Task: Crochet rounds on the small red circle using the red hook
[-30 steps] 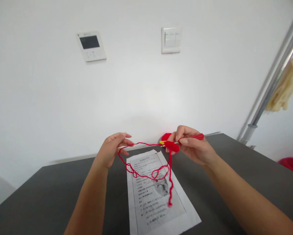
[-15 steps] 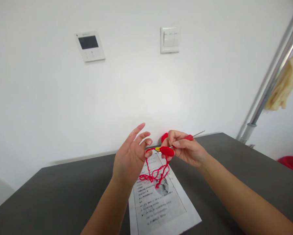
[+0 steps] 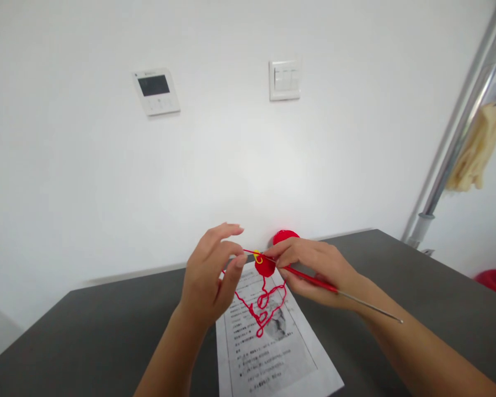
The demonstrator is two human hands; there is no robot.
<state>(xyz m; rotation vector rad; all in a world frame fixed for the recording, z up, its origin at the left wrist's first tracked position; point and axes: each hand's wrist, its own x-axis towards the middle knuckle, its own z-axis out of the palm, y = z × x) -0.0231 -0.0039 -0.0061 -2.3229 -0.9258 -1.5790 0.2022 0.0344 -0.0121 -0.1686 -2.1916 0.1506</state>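
Low in the middle of the frame, I see two hands over a dark table (image 3: 107, 320). The right hand (image 3: 318, 270) pinches a red hook (image 3: 314, 280) with its thumb and fingers. One thin metal end pokes out to the lower right, over the wrist. The other end goes to a small red disc (image 3: 266, 266), right at the fingertips. A yellow clip (image 3: 257, 256) sits on the disc's top edge.

The left hand (image 3: 212, 270) is curled, with its thumb tip close to a finger and one finger poking out on top. A bit of red yarn (image 3: 252, 312) runs from there to the disc, but I can't tell if the thumb is squeezing it. More yarn hangs down in loops over a page (image 3: 268, 364) with print on it.

Behind the right hand, by the wall (image 3: 214, 154), is a red ball (image 3: 284, 235). Upper left on the wall is a white box (image 3: 156, 91) with a dark screen; top middle is a switch (image 3: 284, 81). At the right are a shiny pole (image 3: 450, 149) and a yellow cloth (image 3: 477, 149).
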